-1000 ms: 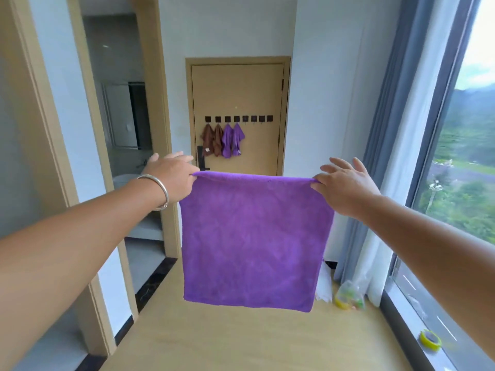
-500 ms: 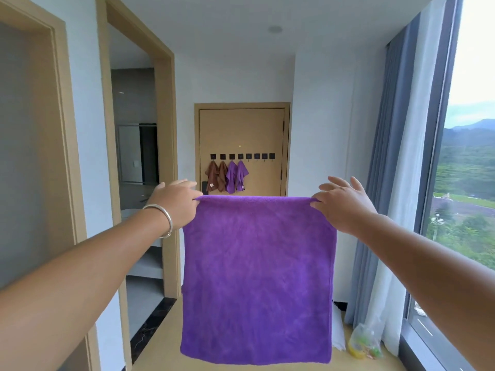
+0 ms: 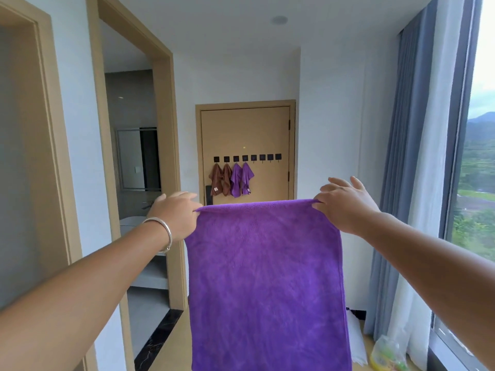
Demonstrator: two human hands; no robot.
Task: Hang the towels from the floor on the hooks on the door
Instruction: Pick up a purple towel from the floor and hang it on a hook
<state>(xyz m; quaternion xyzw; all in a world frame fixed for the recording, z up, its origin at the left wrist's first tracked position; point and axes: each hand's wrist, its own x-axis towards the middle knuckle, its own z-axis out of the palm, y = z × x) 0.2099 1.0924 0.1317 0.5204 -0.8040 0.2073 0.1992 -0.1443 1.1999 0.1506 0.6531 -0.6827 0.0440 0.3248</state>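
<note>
A person holds a large square purple microfibre towel (image 3: pixel 267 285) stretched flat at arm's length in a narrow, white-walled hallway. The left hand (image 3: pixel 175 216), a silver bangle (image 3: pixel 163 231) on its wrist, pinches the towel's top left corner between thumb and curled fingers. The right hand (image 3: pixel 345 207) pinches the top right corner with thumb and forefinger, its other fingers spread and lifted clear of the cloth. The towel hangs straight down between the two hands, its lower edge running out of the bottom of the view.

At the far end of the hallway stands a closed tan wooden door (image 3: pixel 245 129) bearing a row of eight small square black hooks (image 3: pixel 247 158). Two small brown towels (image 3: pixel 221 180) hang from the two leftmost hooks, and two small purple towels (image 3: pixel 242 179) from the next two; the four hooks on the right are bare. A dark door handle (image 3: pixel 209 195) shows just above the held towel's top edge.

On the left, a wood-framed doorway (image 3: pixel 163 156) opens onto a grey-tiled room. On the right, blue-grey and white curtains (image 3: pixel 417 183) hang beside a tall window (image 3: pixel 479 156) overlooking green hills. A clear plastic bag with yellow contents (image 3: pixel 387 353) lies on the floor near the curtains.
</note>
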